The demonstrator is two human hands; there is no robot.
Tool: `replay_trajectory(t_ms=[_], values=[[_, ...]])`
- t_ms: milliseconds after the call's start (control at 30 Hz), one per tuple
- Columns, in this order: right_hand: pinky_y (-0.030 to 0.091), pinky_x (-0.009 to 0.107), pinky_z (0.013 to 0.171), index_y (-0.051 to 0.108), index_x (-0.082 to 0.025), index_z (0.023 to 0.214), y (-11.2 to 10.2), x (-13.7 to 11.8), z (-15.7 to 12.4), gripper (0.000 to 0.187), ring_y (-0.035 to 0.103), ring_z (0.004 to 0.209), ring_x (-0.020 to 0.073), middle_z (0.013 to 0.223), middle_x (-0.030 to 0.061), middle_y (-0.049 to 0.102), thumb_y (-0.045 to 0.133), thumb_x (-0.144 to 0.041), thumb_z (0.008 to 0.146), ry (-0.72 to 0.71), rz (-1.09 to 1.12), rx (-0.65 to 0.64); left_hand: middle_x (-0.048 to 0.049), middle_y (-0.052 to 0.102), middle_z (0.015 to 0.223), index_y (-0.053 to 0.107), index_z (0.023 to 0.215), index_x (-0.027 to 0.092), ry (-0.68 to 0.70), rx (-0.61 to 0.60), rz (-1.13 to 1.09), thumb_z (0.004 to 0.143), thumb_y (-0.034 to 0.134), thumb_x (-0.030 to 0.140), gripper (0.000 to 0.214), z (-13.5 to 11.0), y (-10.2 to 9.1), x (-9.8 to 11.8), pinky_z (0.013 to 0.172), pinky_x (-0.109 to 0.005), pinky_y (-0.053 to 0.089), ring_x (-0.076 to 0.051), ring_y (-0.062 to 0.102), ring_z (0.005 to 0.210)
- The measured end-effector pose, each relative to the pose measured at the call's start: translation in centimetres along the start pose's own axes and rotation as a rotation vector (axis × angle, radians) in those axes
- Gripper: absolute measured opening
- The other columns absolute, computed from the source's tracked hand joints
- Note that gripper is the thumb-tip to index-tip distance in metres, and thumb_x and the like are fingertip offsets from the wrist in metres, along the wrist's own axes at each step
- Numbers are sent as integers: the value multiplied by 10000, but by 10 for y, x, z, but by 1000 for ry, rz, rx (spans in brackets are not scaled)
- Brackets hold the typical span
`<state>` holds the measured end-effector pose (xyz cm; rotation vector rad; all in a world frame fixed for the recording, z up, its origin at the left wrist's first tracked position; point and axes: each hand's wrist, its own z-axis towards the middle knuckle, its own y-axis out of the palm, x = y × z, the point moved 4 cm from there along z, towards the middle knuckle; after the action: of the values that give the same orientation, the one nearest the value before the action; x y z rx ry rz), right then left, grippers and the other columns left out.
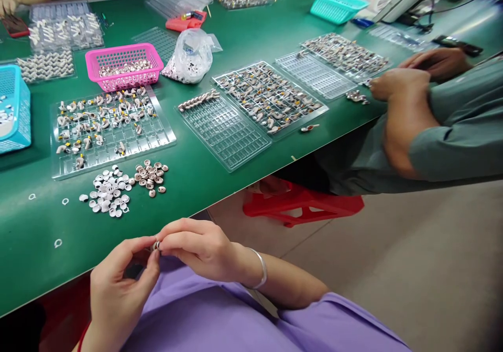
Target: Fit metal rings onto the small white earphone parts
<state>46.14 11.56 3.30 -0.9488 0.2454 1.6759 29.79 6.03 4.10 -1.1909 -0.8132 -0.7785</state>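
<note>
- Green desk [35, 273] is stretching across the room, carrying a pink basket [93, 68] and a blue basket [24, 113]; a co-worker [463, 119] is sitting farther along to the right.
- Just off the desk's near edge, the left grip [113, 281] is pinching a small round part [156, 245] between thumb and finger, and the right grip [204, 248] is closing its fingertips on it from the other side.
- That part is seemingly being worked on, not yet finished; fingers are hiding much of it.
- White caps [108, 190] and brown caps [149, 174] are lying loose in adjoining piles, so plenty is apparently remaining.
- Curved pieces [105, 124] are occupying much of the near tray [159, 141], thinning out toward its near rows; whether they are finished is not showing.
</note>
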Motion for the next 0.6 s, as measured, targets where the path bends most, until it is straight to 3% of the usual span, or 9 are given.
replay_trajectory(t_ms=[167,400,467,600], values=[[634,194,846,717,-136,936,0,4,-2,59,746,879,124,958,86,764,658,-137,937,86,128,65,-6,809,870,799,960,264,-108,-61,-131,808,773,261,154,1,-2,-3,664,-174,615,-151,763,709],[653,237,821,741,-138,928,6,8,-6,70,754,872,151,947,97,777,692,-97,900,107,239,125,-25,791,728,802,803,223,-457,39,-365,650,892,420,265,-5,3,-8,607,-211,630,-197,757,651],[656,239,816,741,-144,930,7,7,-7,78,754,870,150,950,96,778,691,-93,901,112,253,132,-26,786,715,804,782,221,-484,34,-377,643,896,429,266,-5,3,-8,609,-205,627,-194,754,655],[661,237,810,742,-151,927,7,7,-8,74,761,875,149,947,92,781,683,-108,912,128,282,141,-17,796,728,812,800,243,-414,-61,-378,692,874,339,157,-2,1,-10,563,-161,607,-165,748,606]])
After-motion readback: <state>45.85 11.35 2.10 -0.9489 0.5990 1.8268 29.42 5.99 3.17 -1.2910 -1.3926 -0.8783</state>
